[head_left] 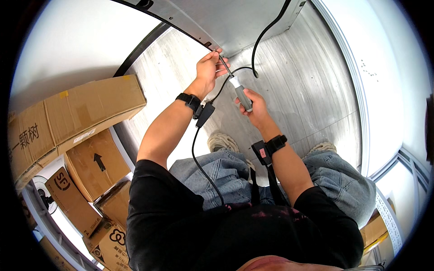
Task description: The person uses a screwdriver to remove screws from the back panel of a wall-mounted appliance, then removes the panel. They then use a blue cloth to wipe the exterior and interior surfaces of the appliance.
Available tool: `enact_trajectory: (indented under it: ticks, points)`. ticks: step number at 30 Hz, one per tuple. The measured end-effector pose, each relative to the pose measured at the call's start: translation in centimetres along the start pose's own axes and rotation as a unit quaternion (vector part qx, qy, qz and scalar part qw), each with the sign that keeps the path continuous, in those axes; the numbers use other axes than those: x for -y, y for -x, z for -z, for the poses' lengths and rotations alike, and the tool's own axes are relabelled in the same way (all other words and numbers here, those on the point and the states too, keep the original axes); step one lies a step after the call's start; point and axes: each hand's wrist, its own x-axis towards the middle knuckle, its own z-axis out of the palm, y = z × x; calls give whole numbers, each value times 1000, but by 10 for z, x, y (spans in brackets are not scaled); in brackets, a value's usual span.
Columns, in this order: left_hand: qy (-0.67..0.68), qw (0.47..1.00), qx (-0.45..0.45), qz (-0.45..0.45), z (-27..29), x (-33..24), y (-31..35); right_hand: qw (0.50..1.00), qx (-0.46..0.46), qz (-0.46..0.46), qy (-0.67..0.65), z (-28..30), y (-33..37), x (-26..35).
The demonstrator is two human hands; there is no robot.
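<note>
A screwdriver (244,96) with a grey handle and white collar is gripped in my right hand (257,107), its metal shaft pointing up and left. My left hand (209,71) is at the shaft's far end, against the lower edge of a grey metal cabinet (221,22). Its thumb and forefinger close together around the tip while the other fingers spread beside the shaft. Whatever small thing they may pinch there is hidden. Black straps with small devices (191,102) sit on both my wrists.
A black cable (258,40) hangs by the cabinet and curls over the wood-look floor (312,86). Another cord (194,149) runs from my left wrist device toward my body. Cardboard boxes (95,106) are stacked on a shelf at left. A white door frame (350,58) stands at right.
</note>
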Motion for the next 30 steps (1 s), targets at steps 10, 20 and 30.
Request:
enact_trajectory:
  ticks: [10,20,30]
  points:
    - [45,999,-16,-6,3,4,-4,998,42,-19,-52,3,-4,5]
    - [-30,999,-32,-15,1,3,-8,993,-28,33,112,-6,-2,3]
    - [-36,997,-69,-17,-8,-1,-4,940,-22,130,315,14,-23,-15]
